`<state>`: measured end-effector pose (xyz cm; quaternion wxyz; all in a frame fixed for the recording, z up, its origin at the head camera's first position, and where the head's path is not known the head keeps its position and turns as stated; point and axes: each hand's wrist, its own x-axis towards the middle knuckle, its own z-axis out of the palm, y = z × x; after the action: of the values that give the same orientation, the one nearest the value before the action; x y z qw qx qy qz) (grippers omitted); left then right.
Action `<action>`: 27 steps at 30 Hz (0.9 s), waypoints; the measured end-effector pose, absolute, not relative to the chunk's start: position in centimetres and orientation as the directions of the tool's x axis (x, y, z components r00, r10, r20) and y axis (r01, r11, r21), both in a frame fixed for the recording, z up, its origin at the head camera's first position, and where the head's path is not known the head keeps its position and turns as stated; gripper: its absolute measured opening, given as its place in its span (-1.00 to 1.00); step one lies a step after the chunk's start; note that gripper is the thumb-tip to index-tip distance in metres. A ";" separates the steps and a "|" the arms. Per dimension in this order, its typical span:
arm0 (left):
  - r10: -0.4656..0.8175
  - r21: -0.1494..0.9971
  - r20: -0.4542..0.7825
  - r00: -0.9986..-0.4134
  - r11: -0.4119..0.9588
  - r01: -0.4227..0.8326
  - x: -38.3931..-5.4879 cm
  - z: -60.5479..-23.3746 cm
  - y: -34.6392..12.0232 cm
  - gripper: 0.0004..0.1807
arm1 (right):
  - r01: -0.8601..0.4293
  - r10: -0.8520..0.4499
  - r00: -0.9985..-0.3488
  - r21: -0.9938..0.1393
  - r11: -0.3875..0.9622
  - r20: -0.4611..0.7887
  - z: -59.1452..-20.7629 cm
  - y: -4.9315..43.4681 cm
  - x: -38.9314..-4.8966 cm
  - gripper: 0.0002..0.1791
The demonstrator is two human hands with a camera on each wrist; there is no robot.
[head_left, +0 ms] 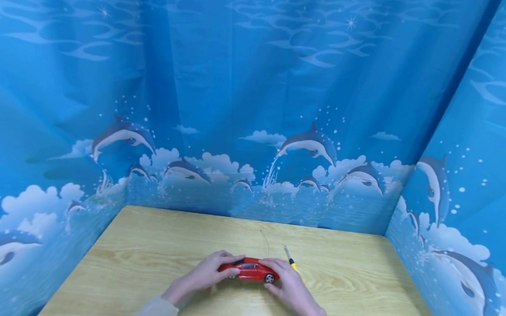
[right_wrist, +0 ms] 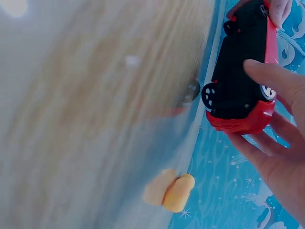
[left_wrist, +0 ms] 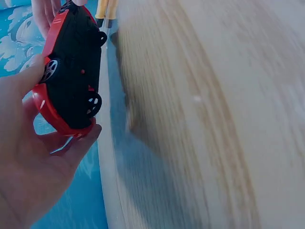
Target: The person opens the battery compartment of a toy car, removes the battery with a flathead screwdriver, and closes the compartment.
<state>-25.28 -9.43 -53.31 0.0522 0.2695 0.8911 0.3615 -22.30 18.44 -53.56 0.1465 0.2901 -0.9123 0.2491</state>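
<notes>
A red toy car (head_left: 251,270) is held level between both hands, side-on in the head view. My left hand (head_left: 209,272) grips its left end; in the left wrist view the thumb lies by a wheel and fingers curl round the end. The right end is gripped by my right hand (head_left: 286,282), its thumb on the black underside (right_wrist: 236,71) in the right wrist view. Both wrist views show that underside above the tabletop, with wheels at its edges. Just beyond my right hand lies a screwdriver (head_left: 290,257) with a metal shaft; the hand covers part of its yellow-and-black handle.
The light wood table (head_left: 149,248) spreads around both hands. A thin dark strand (head_left: 266,239) lies behind the car. Blue curtains (head_left: 258,80) printed with dolphins hang along the back and the sides of the table.
</notes>
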 end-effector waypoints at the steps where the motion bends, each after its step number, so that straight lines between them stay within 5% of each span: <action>1: 0.512 0.683 0.102 -0.853 0.587 0.434 -25.3 -53.3 -9.4 -0.39 | -0.605 -0.446 -0.784 -0.372 0.705 0.431 -53.6 18.4 -22.3 -0.27; 10: 0.474 0.784 0.121 -0.872 0.493 0.377 -25.6 -53.0 -9.5 -0.45 | -0.611 -0.381 -0.770 -0.418 0.673 0.512 -53.2 18.1 -22.4 -0.26; 18: 0.454 0.857 0.080 -0.887 0.423 0.294 -25.5 -51.8 -9.4 -0.48 | -0.660 -0.292 -0.668 -0.364 0.657 0.685 -53.0 17.9 -23.4 -0.29; 27: 0.441 0.927 0.078 -0.894 0.297 0.227 -25.8 -50.8 -9.4 -0.49 | -0.682 -0.233 -0.634 -0.392 0.617 0.737 -51.7 17.7 -23.8 -0.36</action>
<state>-25.78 -9.35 -50.78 0.0963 0.2087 0.7996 0.5548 -23.80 17.74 -51.74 0.3289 0.2731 -0.8370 0.3416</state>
